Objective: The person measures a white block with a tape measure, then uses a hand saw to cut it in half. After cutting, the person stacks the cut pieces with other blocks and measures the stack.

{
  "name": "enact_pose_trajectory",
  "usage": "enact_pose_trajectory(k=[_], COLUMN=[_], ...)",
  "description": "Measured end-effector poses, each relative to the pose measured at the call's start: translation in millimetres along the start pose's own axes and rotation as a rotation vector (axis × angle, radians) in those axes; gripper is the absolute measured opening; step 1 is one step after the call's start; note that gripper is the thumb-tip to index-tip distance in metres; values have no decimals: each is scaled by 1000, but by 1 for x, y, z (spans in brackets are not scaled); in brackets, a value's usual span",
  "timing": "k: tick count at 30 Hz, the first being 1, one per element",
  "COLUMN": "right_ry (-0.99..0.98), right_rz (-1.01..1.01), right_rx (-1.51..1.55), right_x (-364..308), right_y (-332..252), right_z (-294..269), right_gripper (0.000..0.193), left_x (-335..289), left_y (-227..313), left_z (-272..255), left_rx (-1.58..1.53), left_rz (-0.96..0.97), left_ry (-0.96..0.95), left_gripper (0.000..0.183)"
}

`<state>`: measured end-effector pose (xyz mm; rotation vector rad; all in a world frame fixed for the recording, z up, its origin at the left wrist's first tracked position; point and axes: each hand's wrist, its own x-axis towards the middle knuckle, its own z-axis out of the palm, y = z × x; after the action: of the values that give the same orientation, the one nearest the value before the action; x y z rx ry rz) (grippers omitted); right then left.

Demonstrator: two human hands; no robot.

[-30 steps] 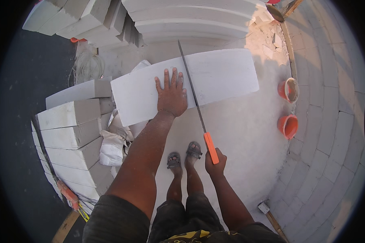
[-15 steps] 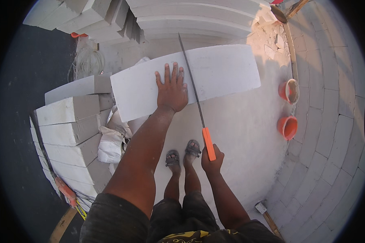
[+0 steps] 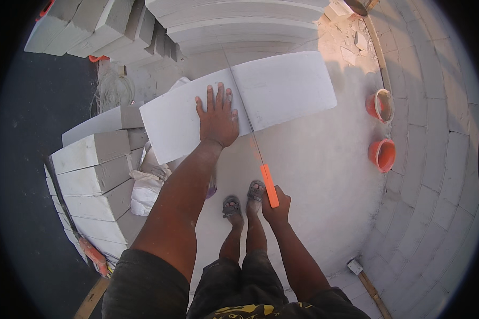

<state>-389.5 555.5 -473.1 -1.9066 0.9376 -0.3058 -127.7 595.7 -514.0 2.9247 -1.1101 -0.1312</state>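
A long white lightweight concrete block [image 3: 290, 85] lies across in front of me, slightly slanted. My left hand [image 3: 218, 119] rests flat on its top with fingers spread, left of the middle. Just right of that hand, the thin blade of a handsaw [image 3: 269, 186] crosses the block from front to back, seen nearly edge-on. My right hand [image 3: 277, 206] is wrapped round the saw's orange handle, on the near side of the block. How deep the blade sits in the block I cannot tell. Whatever supports the block is mostly hidden beneath it.
Stacked white blocks stand at the left [image 3: 90, 178] and along the back [image 3: 245, 29]. Another saw [image 3: 93, 255] leans against the left stack. Two orange buckets [image 3: 375, 154] stand near the right block wall [image 3: 426, 159]. A wooden-handled tool [image 3: 372, 290] lies lower right.
The saw blade now appears thinner and more edge-on, and its handle has shifted slightly to the left. My left hand keeps its place on the block. The whole view has shifted a little.
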Motion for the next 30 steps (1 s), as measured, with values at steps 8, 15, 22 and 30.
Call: enact_pose_trajectory(k=[8,15,22,30], right_ry=[-58,-30,13,-114], right_rz=[49,0,24,101], right_rx=[10,-38,-4,52], right_x=[75,14,3,69], right_y=[-30,16,11,-30], right_z=[30,0,21,27], right_gripper=[15,15,13,14], left_x=[7,7,5,10], left_y=[3,-1,-2,-2], left_z=[-2,-1,-2,1], left_rx=[3,5,-59,-72], left_rz=[12,-2,20,27], left_ry=[-6,-16,-11,3], left_gripper=[61,62,63,62])
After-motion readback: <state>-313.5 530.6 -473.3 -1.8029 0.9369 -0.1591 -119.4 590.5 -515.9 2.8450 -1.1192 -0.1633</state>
